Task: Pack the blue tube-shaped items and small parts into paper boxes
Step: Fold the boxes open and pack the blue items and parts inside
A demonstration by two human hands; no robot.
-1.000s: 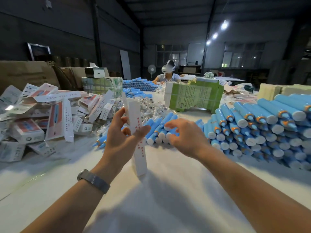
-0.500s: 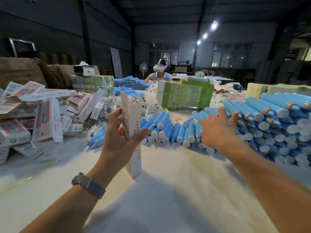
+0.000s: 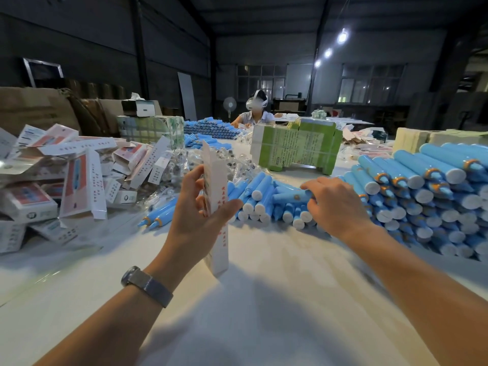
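With the left hand (image 3: 196,217) gripping the upright box (image 3: 216,207) near centre, close the right hand's (image 3: 334,204) curled fingers on one tube (image 3: 289,197) atop the pile just right, then lift clear.

Dim hall, three ceiling lamps (image 3: 342,37) glaring; soft arm shadows on white table (image 3: 264,326); wide-angle edge bending.

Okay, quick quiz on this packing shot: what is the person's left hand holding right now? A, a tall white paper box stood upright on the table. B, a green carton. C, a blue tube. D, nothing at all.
A: the left hand holds the tall white paper box upright, its lower end on the table, while the right hand reaches onto a blue tube in the pile.
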